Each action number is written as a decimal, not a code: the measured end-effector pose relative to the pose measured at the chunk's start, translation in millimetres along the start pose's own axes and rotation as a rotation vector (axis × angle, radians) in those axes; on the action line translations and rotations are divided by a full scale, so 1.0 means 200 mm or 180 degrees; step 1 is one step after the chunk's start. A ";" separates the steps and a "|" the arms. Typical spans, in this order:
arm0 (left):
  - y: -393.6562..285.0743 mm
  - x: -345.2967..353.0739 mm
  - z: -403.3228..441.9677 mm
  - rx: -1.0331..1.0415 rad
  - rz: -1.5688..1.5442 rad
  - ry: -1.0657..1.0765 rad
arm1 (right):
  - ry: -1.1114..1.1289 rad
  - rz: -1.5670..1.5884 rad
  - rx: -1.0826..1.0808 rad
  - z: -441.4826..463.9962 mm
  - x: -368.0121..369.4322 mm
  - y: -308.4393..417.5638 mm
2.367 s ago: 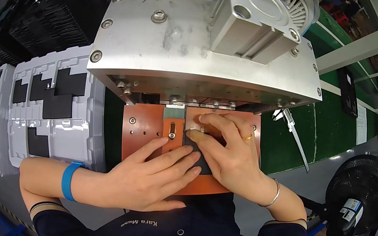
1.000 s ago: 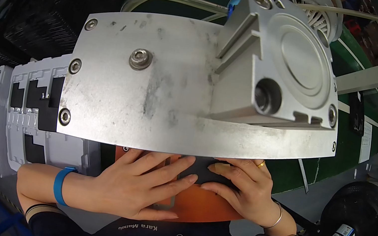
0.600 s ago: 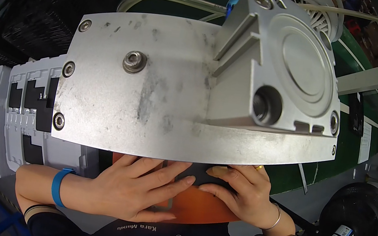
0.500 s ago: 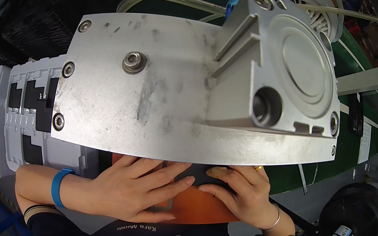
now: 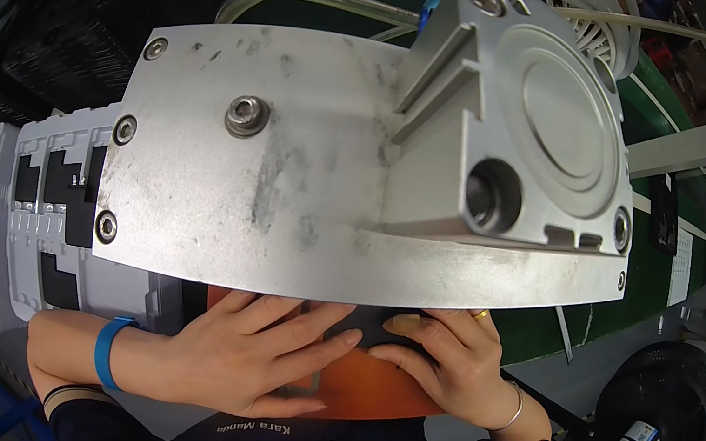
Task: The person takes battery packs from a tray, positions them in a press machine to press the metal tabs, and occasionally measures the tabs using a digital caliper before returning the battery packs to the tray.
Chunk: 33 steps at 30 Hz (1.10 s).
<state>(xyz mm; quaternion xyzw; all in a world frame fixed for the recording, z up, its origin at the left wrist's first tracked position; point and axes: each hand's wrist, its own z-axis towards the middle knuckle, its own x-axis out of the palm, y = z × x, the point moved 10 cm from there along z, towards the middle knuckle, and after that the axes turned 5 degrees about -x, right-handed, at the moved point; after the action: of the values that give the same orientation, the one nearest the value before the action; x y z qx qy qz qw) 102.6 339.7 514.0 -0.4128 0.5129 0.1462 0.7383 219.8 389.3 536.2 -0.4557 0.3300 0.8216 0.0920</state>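
Piece [image 5: 370, 321], dark, on orange plate [image 5: 385, 387], 6 o'clock of metal press [image 5: 326, 159]; seemingly placed, hands not yet off. Left hand [image 5: 250, 349], 7 o'clock: fingers spread. Right hand [image 5: 463, 358], 5 o'clock: curled, grip unclear.

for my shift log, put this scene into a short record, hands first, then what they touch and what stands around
left hand: the left hand, fingers spread, some tips at a dark flat piece; blue band on the wrist
right hand: the right hand, bent fingers and thumb at the same piece
beneath: orange plate
beyond the hands: silver metal housing, its near edge hiding part of the work
on the housing: square metal block
left side: white tray
right side: black fan
cannot tell: how firmly either hand grips
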 end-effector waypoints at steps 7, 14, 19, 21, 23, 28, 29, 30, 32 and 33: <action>0.00 0.00 0.00 -0.0029 -0.0053 -0.0019 | 0.0028 0.0026 -0.0006 0.00 0.01 0.00; 0.00 0.00 -0.01 -0.0058 -0.0064 0.0004 | -0.0014 0.0062 0.0029 -0.01 0.00 -0.01; 0.01 0.01 -0.01 -0.0078 -0.0087 0.0054 | 0.0198 0.0197 0.0084 -0.03 0.03 -0.02; 0.01 0.01 -0.02 -0.0077 -0.0104 0.0072 | 0.0145 0.0232 0.0080 -0.03 0.03 -0.03; 0.01 0.01 -0.02 -0.0060 -0.0069 0.0071 | 0.0095 0.0263 0.0078 -0.03 0.03 -0.03; 0.01 0.01 -0.02 -0.0058 -0.0083 0.0063 | 0.0226 0.0299 0.0095 -0.03 0.04 -0.02; 0.01 0.01 -0.01 -0.0049 -0.0085 0.0060 | 0.0225 0.0300 0.0095 -0.03 0.04 -0.02; 0.00 0.01 -0.01 -0.0046 -0.0085 0.0065 | 0.0190 0.0265 0.0127 -0.03 0.04 -0.02; 0.01 0.01 0.00 -0.0093 -0.0086 0.0029 | 0.0143 0.0218 0.0154 -0.03 0.02 -0.03; 0.01 0.00 0.00 -0.0083 -0.0070 0.0013 | 0.0169 0.0230 0.0116 -0.02 0.03 -0.02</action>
<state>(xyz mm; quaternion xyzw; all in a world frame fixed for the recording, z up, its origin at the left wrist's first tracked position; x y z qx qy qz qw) 101.6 340.7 512.9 -0.4284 0.5079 0.1438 0.7333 221.5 389.5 528.7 -0.4634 0.3634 0.8059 0.0617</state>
